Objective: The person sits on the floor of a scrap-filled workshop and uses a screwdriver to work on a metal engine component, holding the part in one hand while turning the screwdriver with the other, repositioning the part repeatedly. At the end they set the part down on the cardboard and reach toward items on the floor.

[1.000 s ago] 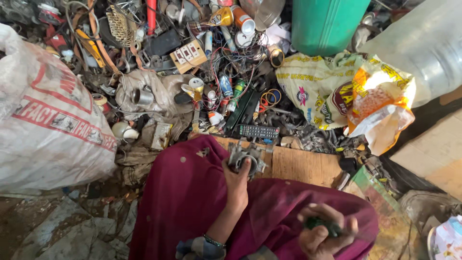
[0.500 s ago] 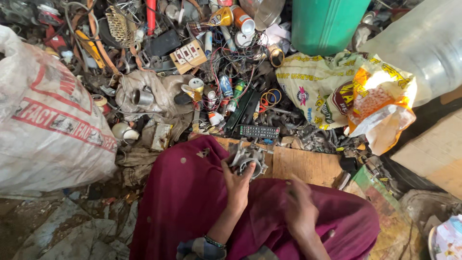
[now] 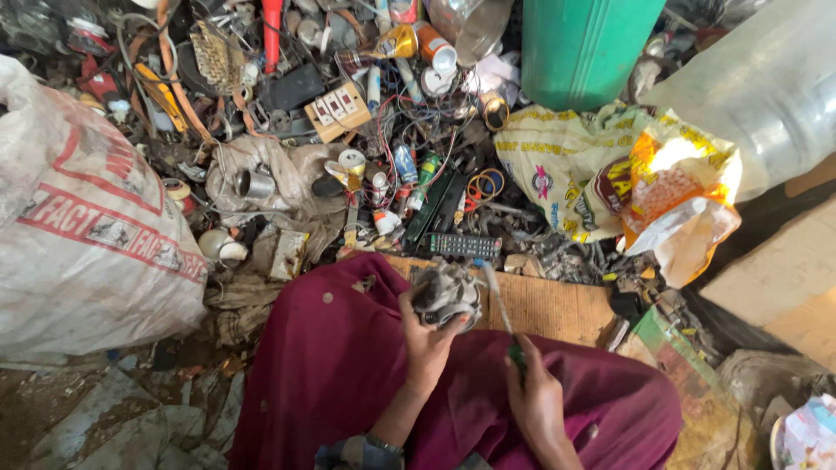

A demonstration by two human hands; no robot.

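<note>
Containers: a large white sack (image 3: 83, 235) with red print stands at the left, full and closed, its contents hidden. A green bin (image 3: 588, 48) stands at the top; its inside is out of view. A yellow printed bag (image 3: 627, 178) lies open beside it, with pale bulk showing through its orange panel. A clear plastic sack (image 3: 758, 96) lies at the upper right, contents indistinct.

Hands: the left hand (image 3: 427, 335) is closed around a grey metal part (image 3: 446, 296), held over the maroon cloth (image 3: 348, 365) on the lap, just in front of the wooden board (image 3: 540, 305). The right hand (image 3: 535, 400) is wrapped around the green handle of a screwdriver (image 3: 501, 305); its shaft slants upward, the tip just beside the metal part. A black remote control (image 3: 464, 246) lies in the scrap heap beyond the board.

Change: half a second earlier the right hand lay lower on the lap, away from the part; it is now raised, with the screwdriver shaft brought against the part. The left hand holds the part in the same place.
</note>
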